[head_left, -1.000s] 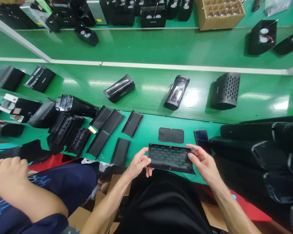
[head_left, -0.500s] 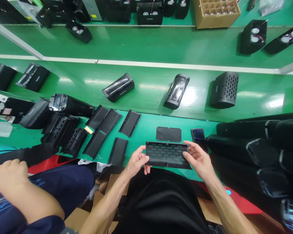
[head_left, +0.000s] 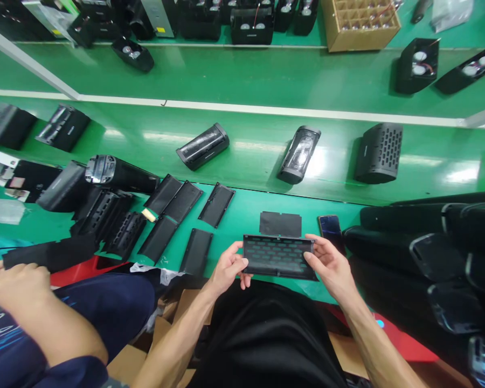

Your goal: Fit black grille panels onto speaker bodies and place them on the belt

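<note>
- Head view, only 1: slotted panel (head_left: 281, 257), black, held lengthwise in front of the wearer's lap at the near edge of the green bench (head_left: 242, 221). Recessed side faces up; green shows through the slots.
- Left hand (head_left: 228, 269): pinching the panel's left end, thumb on the near face, index finger at the edge, other fingers curled below.
- Right hand (head_left: 332, 267): pinching the right end, thumb on the recessed face, index finger along the top corner.
- Black sheet (head_left: 281, 223): flat on the bench, just beyond the panel's far edge. Can't tell if they touch.
- Phone (head_left: 330, 231): on the bench just beyond the right hand.
- Plain panels (head_left: 217, 205): 5, on the bench left of the sheet. Yellow block (head_left: 149, 214) beside that group.
- Dark cases (head_left: 424, 253): piled at far right, details hard to read.
- Speaker units (head_left: 380, 153): 3 along the green surface past the bench, well apart.
- Divided carton (head_left: 359, 43): farther back.
- Co-worker's hand (head_left: 22, 283): lower left, near a black strip (head_left: 52, 253). Can't tell the finger state there.
</note>
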`<state>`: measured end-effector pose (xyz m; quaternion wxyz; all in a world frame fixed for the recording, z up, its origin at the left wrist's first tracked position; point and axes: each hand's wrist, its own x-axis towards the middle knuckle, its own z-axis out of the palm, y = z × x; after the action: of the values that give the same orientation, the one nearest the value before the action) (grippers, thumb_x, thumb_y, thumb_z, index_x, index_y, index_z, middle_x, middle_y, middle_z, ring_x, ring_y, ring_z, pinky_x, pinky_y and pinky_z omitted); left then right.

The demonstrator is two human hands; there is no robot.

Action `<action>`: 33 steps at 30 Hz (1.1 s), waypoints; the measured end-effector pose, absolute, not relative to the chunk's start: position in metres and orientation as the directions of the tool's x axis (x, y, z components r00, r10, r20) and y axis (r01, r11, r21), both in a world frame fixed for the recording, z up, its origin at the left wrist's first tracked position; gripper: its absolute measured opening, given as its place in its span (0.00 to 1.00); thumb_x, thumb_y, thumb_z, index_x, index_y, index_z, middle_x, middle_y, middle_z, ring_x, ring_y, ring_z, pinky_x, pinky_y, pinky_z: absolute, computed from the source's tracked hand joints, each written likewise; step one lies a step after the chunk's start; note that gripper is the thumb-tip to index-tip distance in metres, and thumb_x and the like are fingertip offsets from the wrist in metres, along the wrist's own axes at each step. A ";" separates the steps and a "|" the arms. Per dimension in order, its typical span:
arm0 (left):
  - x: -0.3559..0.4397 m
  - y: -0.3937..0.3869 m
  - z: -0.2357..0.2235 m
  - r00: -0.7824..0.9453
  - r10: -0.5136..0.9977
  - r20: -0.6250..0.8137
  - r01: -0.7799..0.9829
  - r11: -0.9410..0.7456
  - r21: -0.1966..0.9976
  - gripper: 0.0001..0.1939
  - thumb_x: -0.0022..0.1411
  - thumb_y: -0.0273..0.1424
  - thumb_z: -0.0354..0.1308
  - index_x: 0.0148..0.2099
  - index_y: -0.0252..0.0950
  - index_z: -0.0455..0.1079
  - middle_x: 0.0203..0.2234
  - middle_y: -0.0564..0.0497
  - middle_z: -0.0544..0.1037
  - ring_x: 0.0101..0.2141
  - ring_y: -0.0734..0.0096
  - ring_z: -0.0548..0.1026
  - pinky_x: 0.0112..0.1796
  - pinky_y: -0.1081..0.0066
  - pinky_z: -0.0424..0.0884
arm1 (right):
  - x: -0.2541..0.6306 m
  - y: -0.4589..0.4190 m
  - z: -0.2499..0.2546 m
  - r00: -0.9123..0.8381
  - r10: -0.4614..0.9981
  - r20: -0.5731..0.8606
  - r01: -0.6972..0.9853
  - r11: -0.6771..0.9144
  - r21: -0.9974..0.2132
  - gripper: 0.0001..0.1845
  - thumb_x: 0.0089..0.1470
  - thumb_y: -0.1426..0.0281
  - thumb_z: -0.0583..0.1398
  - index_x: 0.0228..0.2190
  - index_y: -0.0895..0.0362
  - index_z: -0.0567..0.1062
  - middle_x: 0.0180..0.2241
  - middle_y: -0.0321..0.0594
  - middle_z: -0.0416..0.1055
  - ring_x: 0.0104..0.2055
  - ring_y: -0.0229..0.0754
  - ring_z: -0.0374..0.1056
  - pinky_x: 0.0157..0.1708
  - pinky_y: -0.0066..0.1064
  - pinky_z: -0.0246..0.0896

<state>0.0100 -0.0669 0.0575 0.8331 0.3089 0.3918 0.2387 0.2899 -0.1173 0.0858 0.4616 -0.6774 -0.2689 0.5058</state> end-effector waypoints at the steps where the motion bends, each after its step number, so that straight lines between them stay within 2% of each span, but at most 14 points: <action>1: 0.010 -0.067 0.058 0.577 0.640 -0.507 -0.156 0.695 0.701 0.24 0.64 0.42 0.64 0.55 0.36 0.61 0.19 0.55 0.78 0.15 0.68 0.76 0.16 0.77 0.71 | 0.290 -0.117 0.085 0.342 0.830 -0.441 -0.113 -0.429 -0.896 0.24 0.48 0.62 0.74 0.48 0.49 0.80 0.31 0.33 0.71 0.33 0.38 0.66 0.34 0.27 0.66; 5: 0.012 -0.066 0.058 0.569 0.627 -0.532 -0.158 0.718 0.678 0.24 0.63 0.43 0.64 0.53 0.37 0.61 0.20 0.54 0.79 0.15 0.68 0.76 0.15 0.77 0.70 | 0.291 -0.119 0.079 0.317 0.818 -0.480 -0.170 -0.448 -0.877 0.24 0.50 0.59 0.73 0.49 0.48 0.80 0.35 0.34 0.75 0.36 0.38 0.69 0.36 0.26 0.67; 11: 0.014 -0.064 0.056 0.539 0.597 -0.594 -0.158 0.764 0.625 0.21 0.65 0.45 0.60 0.51 0.37 0.62 0.20 0.53 0.79 0.15 0.69 0.76 0.14 0.79 0.66 | 0.295 -0.124 0.061 0.245 0.761 -0.601 -0.308 -0.527 -0.792 0.24 0.55 0.54 0.70 0.49 0.51 0.80 0.39 0.40 0.80 0.38 0.44 0.75 0.39 0.32 0.71; 16: 0.016 -0.064 0.052 0.547 0.585 -0.599 -0.151 0.773 0.617 0.23 0.64 0.47 0.61 0.51 0.36 0.62 0.20 0.53 0.79 0.14 0.68 0.76 0.14 0.78 0.66 | 0.291 -0.121 0.057 0.262 0.725 -0.637 -0.399 -0.519 -0.756 0.23 0.51 0.53 0.72 0.44 0.52 0.81 0.35 0.38 0.82 0.32 0.42 0.75 0.33 0.29 0.72; 19: 0.016 -0.064 0.050 0.547 0.589 -0.594 -0.163 0.771 0.615 0.24 0.63 0.48 0.61 0.51 0.36 0.62 0.20 0.53 0.79 0.14 0.68 0.76 0.14 0.78 0.66 | 0.289 -0.117 0.060 0.283 0.716 -0.638 -0.396 -0.519 -0.758 0.24 0.49 0.52 0.73 0.43 0.53 0.81 0.33 0.38 0.82 0.30 0.43 0.75 0.30 0.30 0.71; 25: 0.017 -0.060 0.047 0.556 0.608 -0.567 -0.196 0.758 0.622 0.22 0.65 0.46 0.61 0.51 0.36 0.63 0.20 0.53 0.79 0.15 0.68 0.76 0.15 0.79 0.67 | 0.287 -0.111 0.069 0.291 0.707 -0.644 -0.364 -0.541 -0.758 0.24 0.51 0.50 0.70 0.43 0.53 0.81 0.31 0.37 0.81 0.25 0.43 0.72 0.22 0.31 0.68; 29: 0.017 -0.057 0.045 0.576 0.634 -0.516 -0.259 0.740 0.620 0.23 0.68 0.47 0.58 0.53 0.34 0.64 0.21 0.52 0.79 0.16 0.68 0.77 0.16 0.78 0.68 | 0.288 -0.111 0.067 0.310 0.704 -0.639 -0.373 -0.528 -0.763 0.23 0.52 0.50 0.70 0.42 0.53 0.81 0.31 0.37 0.80 0.23 0.41 0.70 0.21 0.31 0.68; 31: 0.016 -0.057 0.044 0.593 0.661 -0.461 -0.316 0.717 0.622 0.26 0.69 0.51 0.56 0.55 0.33 0.65 0.22 0.51 0.78 0.19 0.67 0.78 0.18 0.76 0.70 | 0.288 -0.110 0.065 0.315 0.706 -0.634 -0.375 -0.521 -0.767 0.23 0.52 0.50 0.70 0.43 0.53 0.81 0.30 0.37 0.80 0.22 0.40 0.69 0.20 0.30 0.67; 33: 0.016 -0.056 0.044 0.608 0.690 -0.393 -0.374 0.685 0.625 0.34 0.65 0.55 0.59 0.60 0.33 0.64 0.27 0.48 0.80 0.24 0.64 0.80 0.22 0.73 0.73 | 0.288 -0.108 0.064 0.316 0.710 -0.630 -0.393 -0.506 -0.767 0.23 0.52 0.50 0.71 0.42 0.53 0.80 0.29 0.36 0.79 0.22 0.40 0.69 0.20 0.30 0.66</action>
<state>0.0165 -0.0559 0.0436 0.8613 0.2491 0.3174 0.3089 0.2877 -0.1077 0.0643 0.4818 -0.6524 -0.1211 0.5723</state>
